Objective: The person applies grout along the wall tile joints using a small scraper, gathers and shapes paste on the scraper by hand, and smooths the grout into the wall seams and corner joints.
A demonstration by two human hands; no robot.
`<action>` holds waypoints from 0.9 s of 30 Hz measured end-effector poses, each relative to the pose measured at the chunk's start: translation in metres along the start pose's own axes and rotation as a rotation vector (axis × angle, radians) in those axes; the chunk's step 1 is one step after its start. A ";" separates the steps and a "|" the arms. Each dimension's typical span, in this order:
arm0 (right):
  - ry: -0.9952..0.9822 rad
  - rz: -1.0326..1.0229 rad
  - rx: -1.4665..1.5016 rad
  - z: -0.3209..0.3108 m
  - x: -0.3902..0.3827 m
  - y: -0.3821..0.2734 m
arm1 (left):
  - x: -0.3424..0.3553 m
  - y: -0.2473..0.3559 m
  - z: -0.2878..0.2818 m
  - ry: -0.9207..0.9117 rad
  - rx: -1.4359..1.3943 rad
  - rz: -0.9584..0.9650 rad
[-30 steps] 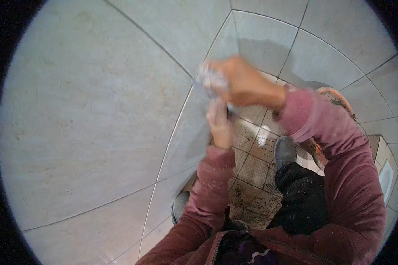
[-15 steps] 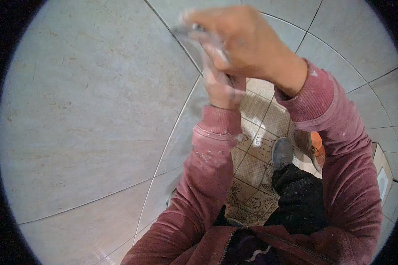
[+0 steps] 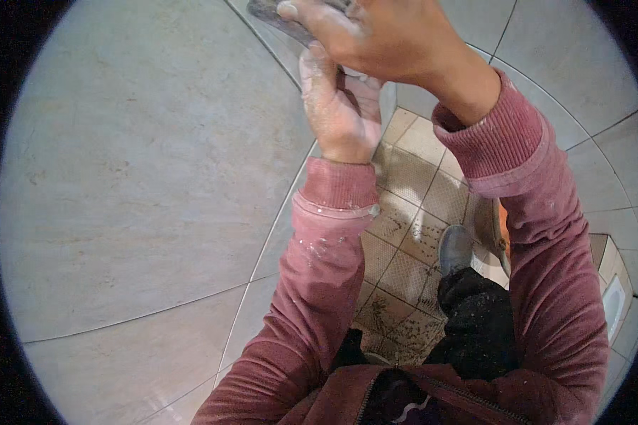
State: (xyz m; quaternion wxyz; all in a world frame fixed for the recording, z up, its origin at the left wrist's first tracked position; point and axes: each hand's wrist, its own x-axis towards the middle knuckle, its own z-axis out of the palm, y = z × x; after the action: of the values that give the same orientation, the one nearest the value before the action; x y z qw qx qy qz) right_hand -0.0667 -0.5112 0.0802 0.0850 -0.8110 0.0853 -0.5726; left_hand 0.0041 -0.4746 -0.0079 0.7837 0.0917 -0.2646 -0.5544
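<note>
R hand [image 3: 393, 39] pinches grey tool [image 3: 268, 15], partly out of view, long axis approx. up-left; L hand [image 3: 339, 117] just below, part-curled, can't tell if gripping.

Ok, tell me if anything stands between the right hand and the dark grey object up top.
Nothing visible does: the right hand holds the dark grey object directly. The left hand is just below, a fingertip by the object's lower edge; contact there is unclear.

- A maroon jacket [image 3: 546, 333] with ribbed cuffs [image 3: 340, 183] is worn; its left sleeve [image 3: 322, 273] is white-specked.
- Inside the zip [image 3: 365, 405], a dark shirt [image 3: 395, 393] is seen.
- Black trousers [image 3: 478, 315] and a grey shoe [image 3: 457, 248] are worn.
</note>
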 end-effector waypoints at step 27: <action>-0.311 0.142 -0.045 0.039 -0.123 0.025 | -0.070 -0.067 -0.125 0.272 0.051 -0.129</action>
State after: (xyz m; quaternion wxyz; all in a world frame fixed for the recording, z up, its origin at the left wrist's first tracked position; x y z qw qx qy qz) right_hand -0.0715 -0.5048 -0.0511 0.1190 -0.8835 0.1409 -0.4306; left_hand -0.0035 -0.4533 -0.1645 0.7726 0.2024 -0.1635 -0.5792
